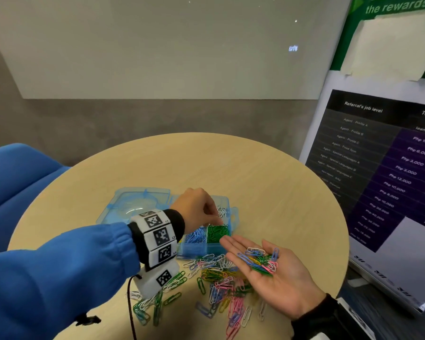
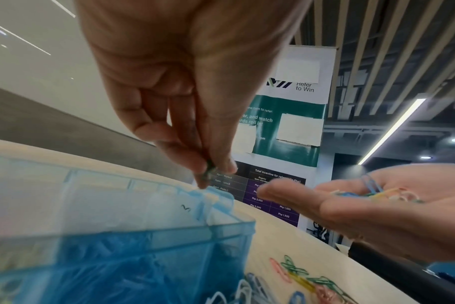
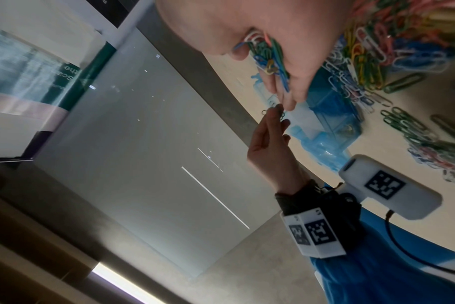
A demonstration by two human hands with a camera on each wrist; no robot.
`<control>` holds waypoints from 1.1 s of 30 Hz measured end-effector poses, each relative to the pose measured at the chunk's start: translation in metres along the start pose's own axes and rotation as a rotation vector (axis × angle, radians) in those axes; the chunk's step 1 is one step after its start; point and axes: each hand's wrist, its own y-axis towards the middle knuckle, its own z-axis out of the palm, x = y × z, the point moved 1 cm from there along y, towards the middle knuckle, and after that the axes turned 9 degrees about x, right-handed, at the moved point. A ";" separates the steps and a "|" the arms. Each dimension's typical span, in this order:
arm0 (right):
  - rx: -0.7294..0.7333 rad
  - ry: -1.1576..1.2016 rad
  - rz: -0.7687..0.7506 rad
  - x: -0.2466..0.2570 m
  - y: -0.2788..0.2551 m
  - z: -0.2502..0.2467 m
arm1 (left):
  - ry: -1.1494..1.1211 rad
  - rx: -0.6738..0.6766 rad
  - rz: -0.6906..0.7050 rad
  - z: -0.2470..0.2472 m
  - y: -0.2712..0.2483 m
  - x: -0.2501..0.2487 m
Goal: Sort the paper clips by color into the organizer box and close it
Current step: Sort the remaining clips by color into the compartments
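Over the box (image 1: 206, 250), the left hand (image 1: 196, 207) reaches down with its fingertips pinched on a green clip (image 2: 209, 167). It hangs just above the green part (image 1: 217, 233) of the box, so I think the clip is about to be dropped in with the other green ones. Beside the green part sits the blue part (image 1: 194, 235), full of blue clips, and behind it some white clips (image 1: 221, 211) lie in another part.

Just beside the box, the right hand (image 1: 268, 268) is held flat and wide, palm up, like a little plate. A small bunch of mixed clips (image 1: 260, 261) rests on it. Holding them close to the box makes each trip short for the left hand.

Next to the box, the lid (image 1: 138, 204) lies flat and open on the desk (image 1: 255, 180), out of the way so the clips can go in.

In front of the box, a big pile (image 1: 216, 285) of clips of many colors waits on the desk. Lots of sorting is left, I think, and the lid cannot be shut yet.
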 end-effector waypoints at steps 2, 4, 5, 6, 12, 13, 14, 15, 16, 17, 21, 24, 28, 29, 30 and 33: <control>-0.009 -0.017 -0.001 0.003 0.000 -0.001 | 0.029 0.049 -0.018 0.002 0.003 -0.003; -0.027 -0.041 -0.011 0.004 0.001 -0.002 | 0.111 0.068 -0.011 0.006 0.003 -0.006; -0.028 -0.051 -0.018 0.005 0.002 -0.003 | 0.172 0.050 0.011 0.007 0.002 -0.008; -0.028 -0.058 -0.030 0.006 0.003 -0.004 | 0.225 0.016 0.054 0.007 -0.002 -0.012; 0.013 0.008 -0.035 0.003 0.006 -0.010 | 0.153 -0.021 0.583 0.020 -0.048 -0.045; 0.031 0.005 -0.017 0.002 0.005 -0.008 | 0.209 -0.030 0.609 0.025 -0.053 -0.046; 0.046 -0.016 -0.008 0.001 0.004 -0.006 | 0.258 -0.052 0.632 0.028 -0.055 -0.046; 0.055 -0.036 -0.004 -0.001 0.003 -0.004 | 0.288 -0.069 0.649 0.030 -0.056 -0.047; 0.059 -0.043 -0.002 -0.002 0.003 -0.003 | 0.305 -0.077 0.664 0.032 -0.056 -0.047; 0.054 -0.040 -0.003 -0.002 0.004 -0.003 | 0.327 -0.084 0.681 0.033 -0.055 -0.047; 0.013 -0.028 -0.025 -0.003 0.005 -0.003 | 0.442 -0.099 0.736 0.037 -0.051 -0.044; 0.039 0.002 -0.017 -0.005 0.004 -0.002 | 0.531 -0.128 0.766 0.038 -0.049 -0.042; 0.095 0.022 0.012 -0.008 0.004 -0.001 | 0.617 -0.194 0.809 0.041 -0.049 -0.041; 0.105 0.039 0.015 -0.008 0.005 -0.003 | 0.583 -0.198 0.807 0.042 -0.049 -0.041; 0.117 0.061 0.016 -0.007 0.005 -0.003 | 0.514 -0.195 0.798 0.042 -0.050 -0.041; 0.117 0.099 -0.010 -0.005 0.010 -0.009 | 0.275 -0.198 0.696 0.036 -0.049 -0.038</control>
